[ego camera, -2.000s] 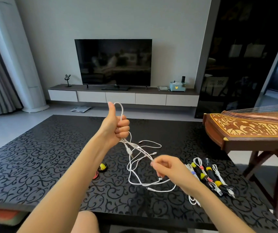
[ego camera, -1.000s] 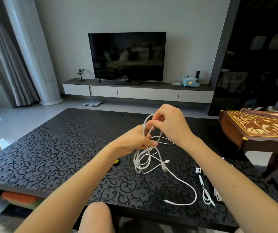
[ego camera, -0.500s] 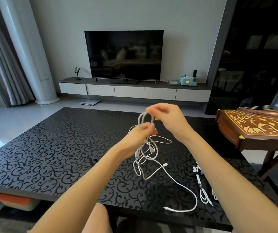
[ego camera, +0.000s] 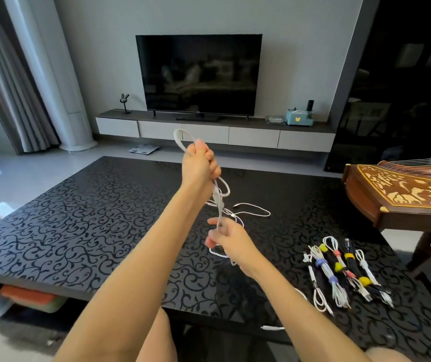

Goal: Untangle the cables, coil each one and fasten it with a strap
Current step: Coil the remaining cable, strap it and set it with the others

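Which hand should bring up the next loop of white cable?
Probably right: the right hand pinches the white cable low, near its slack on the table; the left hand grips its top.

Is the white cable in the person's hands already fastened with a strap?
No, the white cable stretches loose between the left hand and right hand, with no strap on it.

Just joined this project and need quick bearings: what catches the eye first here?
The left hand, raised mid-frame, grips a white cable that runs down to the right hand just above the black patterned table. Near the table's right edge lies a row of coiled cables with coloured straps.
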A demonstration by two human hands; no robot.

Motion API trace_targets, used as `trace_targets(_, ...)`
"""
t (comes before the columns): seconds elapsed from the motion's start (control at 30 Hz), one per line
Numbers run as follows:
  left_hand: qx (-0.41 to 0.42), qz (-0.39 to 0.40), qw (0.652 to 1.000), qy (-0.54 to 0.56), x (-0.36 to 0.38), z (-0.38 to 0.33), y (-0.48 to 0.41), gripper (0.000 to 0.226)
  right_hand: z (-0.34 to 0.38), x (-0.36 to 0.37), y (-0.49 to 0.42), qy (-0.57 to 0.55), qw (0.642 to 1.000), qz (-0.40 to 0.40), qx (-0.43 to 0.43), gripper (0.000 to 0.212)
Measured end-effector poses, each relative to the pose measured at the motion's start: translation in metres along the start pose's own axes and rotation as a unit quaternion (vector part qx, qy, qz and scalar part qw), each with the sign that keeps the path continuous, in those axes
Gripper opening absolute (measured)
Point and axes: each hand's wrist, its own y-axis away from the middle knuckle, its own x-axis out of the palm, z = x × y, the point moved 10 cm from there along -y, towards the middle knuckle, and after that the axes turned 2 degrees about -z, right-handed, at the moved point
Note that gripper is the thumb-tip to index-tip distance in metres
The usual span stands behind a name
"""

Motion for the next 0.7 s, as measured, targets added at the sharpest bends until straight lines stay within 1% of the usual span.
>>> trace_targets(0.03,0.014,-0.005,1.0,0.02,-0.004,-0.012,-0.003,0.036,-0.015,-0.007,-0.002,0.028,0.999,-0.026,0.01,0.015)
trace_targets(0.07,0.032,-0.011,0.999,0.031,-0.008,-0.026,-0.006,0.036,-0.027,-0.019,-0.002,0.049,0.997,-0.057,0.009,0.014)
trace_targets(0.13,0.077,-0.022,0.996,0.029,-0.019,-0.054,-0.011,0.037,-0.04,-0.044,-0.003,0.068,0.992,-0.106,-0.004,0.019)
trace_targets(0.2,0.108,-0.029,0.993,0.035,-0.033,-0.074,-0.016,0.036,-0.04,-0.066,-0.01,0.097,0.988,-0.118,-0.009,0.024)
trace_targets(0.27,0.123,-0.027,0.99,0.056,-0.046,-0.086,-0.021,0.035,-0.029,-0.091,-0.024,0.147,0.98,-0.128,-0.025,0.028)
trace_targets(0.37,0.134,-0.04,0.987,0.083,-0.07,-0.099,-0.03,0.037,0.001,-0.131,-0.043,0.234,0.96,-0.146,-0.051,0.025)
trace_targets(0.43,0.145,-0.054,0.983,0.095,-0.085,-0.109,-0.033,0.038,0.014,-0.148,-0.053,0.344,0.93,-0.126,-0.039,0.029)
trace_targets(0.47,0.152,-0.059,0.981,0.104,-0.09,-0.116,-0.033,0.039,0.014,-0.153,-0.057,0.412,0.904,-0.112,-0.021,0.028)
trace_targets(0.53,0.169,-0.068,0.976,0.119,-0.098,-0.129,-0.035,0.039,0.008,-0.161,-0.064,0.535,0.84,-0.086,0.031,0.02)
trace_targets(0.57,0.178,-0.069,0.975,0.118,-0.098,-0.134,-0.036,0.038,0.005,-0.164,-0.068,0.575,0.812,-0.081,0.057,0.02)
trace_targets(0.6,0.188,-0.071,0.973,0.109,-0.097,-0.14,-0.036,0.038,0.004,-0.166,-0.073,0.597,0.794,-0.083,0.077,0.024)
trace_targets(0.63,0.198,-0.073,0.973,0.094,-0.094,-0.144,-0.036,0.037,0.006,-0.169,-0.077,0.604,0.786,-0.098,0.093,0.028)
trace_targets(0.67,0.204,-0.075,0.973,0.078,-0.091,-0.146,-0.035,0.036,0.014,-0.173,-0.081,0.595,0.786,-0.133,0.099,0.03)
trace_targets(0.7,0.208,-0.076,0.973,0.064,-0.086,-0.147,-0.035,0.035,0.026,-0.18,-0.083,0.57,0.795,-0.189,0.089,0.03)
